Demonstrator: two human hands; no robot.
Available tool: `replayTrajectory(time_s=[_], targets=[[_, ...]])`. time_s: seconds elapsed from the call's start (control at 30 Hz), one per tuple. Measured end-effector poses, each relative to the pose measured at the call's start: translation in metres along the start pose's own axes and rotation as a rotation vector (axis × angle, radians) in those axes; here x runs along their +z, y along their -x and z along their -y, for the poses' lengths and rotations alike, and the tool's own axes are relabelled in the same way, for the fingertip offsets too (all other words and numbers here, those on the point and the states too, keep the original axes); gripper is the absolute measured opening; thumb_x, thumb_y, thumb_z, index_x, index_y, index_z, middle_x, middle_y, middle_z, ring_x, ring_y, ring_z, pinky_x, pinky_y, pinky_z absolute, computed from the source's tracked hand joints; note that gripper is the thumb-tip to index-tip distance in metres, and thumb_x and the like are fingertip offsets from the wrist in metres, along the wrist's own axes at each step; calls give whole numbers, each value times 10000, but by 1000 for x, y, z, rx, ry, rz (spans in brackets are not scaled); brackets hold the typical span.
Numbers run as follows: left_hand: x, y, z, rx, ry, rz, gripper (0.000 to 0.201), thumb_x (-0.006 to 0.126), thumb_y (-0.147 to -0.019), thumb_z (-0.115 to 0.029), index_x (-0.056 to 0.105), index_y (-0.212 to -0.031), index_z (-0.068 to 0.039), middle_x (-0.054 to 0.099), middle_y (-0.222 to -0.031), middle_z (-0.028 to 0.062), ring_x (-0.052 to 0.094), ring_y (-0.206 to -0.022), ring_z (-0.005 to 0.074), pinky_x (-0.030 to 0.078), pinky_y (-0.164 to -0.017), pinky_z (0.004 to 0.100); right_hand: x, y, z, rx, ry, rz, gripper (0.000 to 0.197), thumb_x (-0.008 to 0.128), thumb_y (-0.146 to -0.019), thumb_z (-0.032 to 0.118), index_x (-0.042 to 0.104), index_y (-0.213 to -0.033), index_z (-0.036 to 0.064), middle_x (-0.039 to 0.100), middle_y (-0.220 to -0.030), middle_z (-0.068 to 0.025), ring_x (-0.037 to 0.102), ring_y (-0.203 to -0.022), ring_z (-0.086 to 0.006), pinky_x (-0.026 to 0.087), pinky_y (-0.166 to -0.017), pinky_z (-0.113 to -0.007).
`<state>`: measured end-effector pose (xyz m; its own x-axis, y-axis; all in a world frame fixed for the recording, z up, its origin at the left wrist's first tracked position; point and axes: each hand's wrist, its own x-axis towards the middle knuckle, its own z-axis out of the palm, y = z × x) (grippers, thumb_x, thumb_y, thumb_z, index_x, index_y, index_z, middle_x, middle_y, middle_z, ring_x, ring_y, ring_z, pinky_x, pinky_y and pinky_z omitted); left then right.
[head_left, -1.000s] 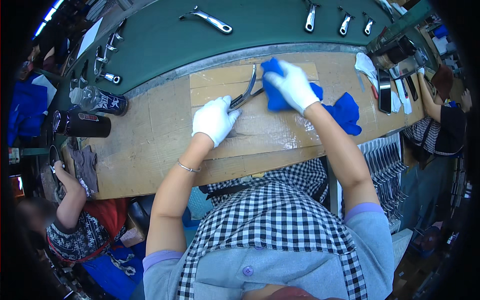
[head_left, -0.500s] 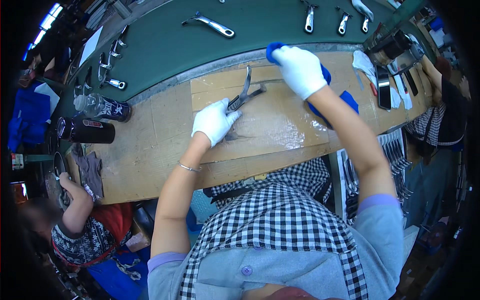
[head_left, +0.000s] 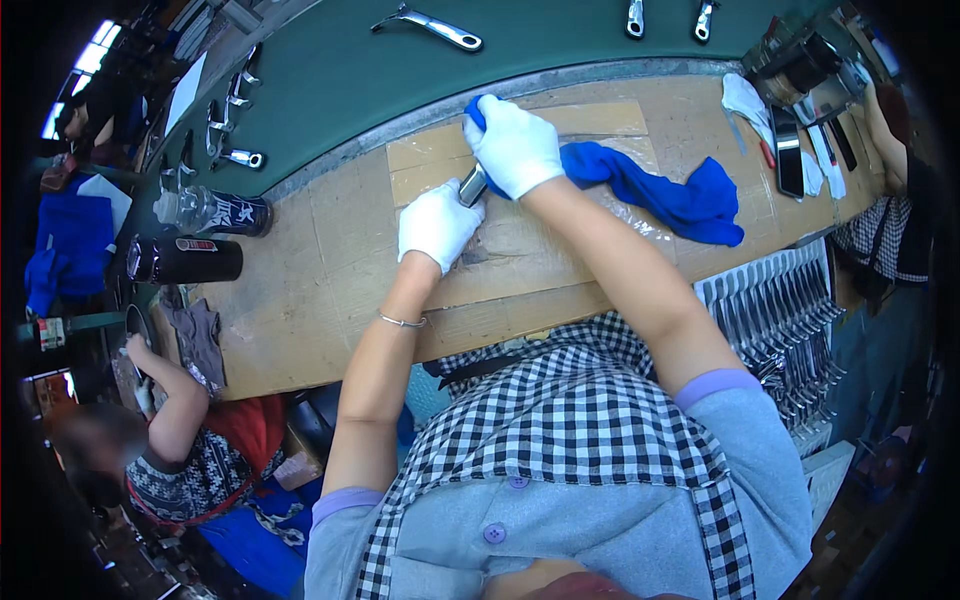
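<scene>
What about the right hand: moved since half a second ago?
Yes. The right hand, holding the blue cloth, has moved left, farther from the resting dark phone.

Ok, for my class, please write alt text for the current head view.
A white-gloved left hand grips a metal tool; the white-gloved right hand holds a blue cloth against it. Brown cardboard lies beneath.
</scene>
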<state>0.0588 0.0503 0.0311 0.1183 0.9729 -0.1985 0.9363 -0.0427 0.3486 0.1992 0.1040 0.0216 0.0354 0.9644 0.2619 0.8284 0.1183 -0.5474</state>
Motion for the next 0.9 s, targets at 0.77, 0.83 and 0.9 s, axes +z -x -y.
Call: replayTrajectory(time_s=[0.77,0.83,0.9], targets=[[9,-12,46,-183,1139,-57,152,646,-986,-205,578,-938,-79,589,-681,14,535,-472,109,432,-427,262,-75,38,-4,-561,405,389,97,586,-931,187,674,-914,150,681,-860,-148,719,-789,-309,590,-655,-445],[11,-10,48,-211,1170,-27,155,642,-993,-210,579,-940,-78,588,-681,14,543,-474,112,430,-423,265,-90,-4,-30,-13,521,-38,116,570,-942,152,659,-1006,114,682,-915,-176,714,-823,-352,589,-676,-489],[10,-10,49,-132,1245,-79,186,638,-997,-229,574,-931,-66,577,-663,15,542,-462,115,426,-415,270,-111,-29,-68,95,301,-370,183,578,-972,219,621,-1113,111,668,-954,-176,686,-886,-406,573,-722,-525]])
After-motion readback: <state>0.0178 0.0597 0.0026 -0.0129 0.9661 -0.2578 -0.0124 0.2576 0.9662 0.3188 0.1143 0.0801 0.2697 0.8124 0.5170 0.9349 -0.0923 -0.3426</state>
